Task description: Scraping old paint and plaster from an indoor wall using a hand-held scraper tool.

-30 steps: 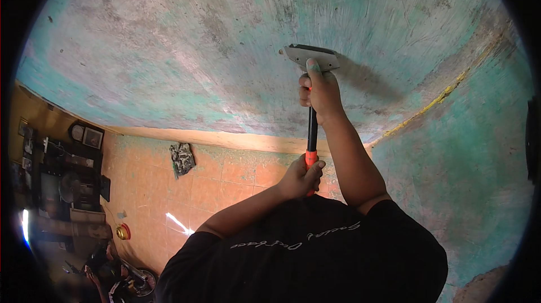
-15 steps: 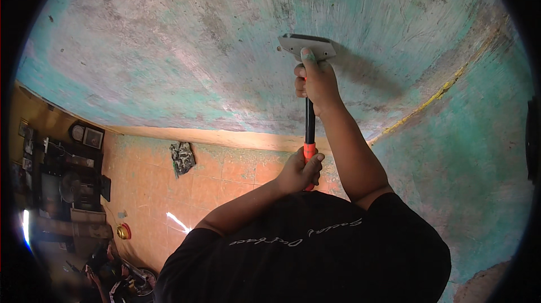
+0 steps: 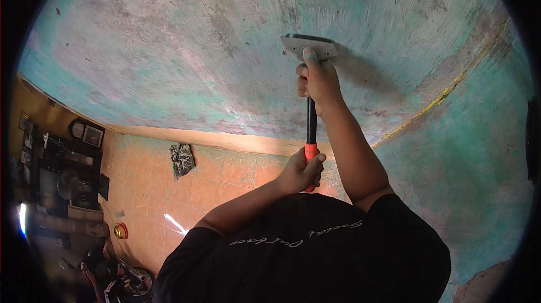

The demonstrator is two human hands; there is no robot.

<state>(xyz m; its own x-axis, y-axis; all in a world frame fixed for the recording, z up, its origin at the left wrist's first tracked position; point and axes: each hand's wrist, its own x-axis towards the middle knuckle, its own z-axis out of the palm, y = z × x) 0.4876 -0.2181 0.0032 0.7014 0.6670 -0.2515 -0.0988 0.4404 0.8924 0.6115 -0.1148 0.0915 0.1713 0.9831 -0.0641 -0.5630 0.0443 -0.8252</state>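
A long-handled scraper (image 3: 312,125) with a wide grey metal head stands against the worn turquoise wall (image 3: 186,38). High on the handle, my right hand (image 3: 322,85) is wrapped round it just below the head, its thumb pressed on the metal plate. My left hand (image 3: 300,172) grips the red lower end of the handle, close to my black shirt. The head's blade edge lies at or very near the wall; whether it touches cannot be told. Scratch marks and bare grey patches cover the wall around it.
A yellow strip (image 3: 437,102) runs along the corner where the right wall meets this one. On the orange tiled floor (image 3: 158,190), scattered with flakes, lie a crumpled dark patterned cloth or bag (image 3: 182,160) and a round red-and-gold object (image 3: 120,231). Dark shelving with a fan stands at left.
Both hands keep their grip on the scraper. The view has shifted slightly, and the scraper's head sits almost at the same spot on the wall.
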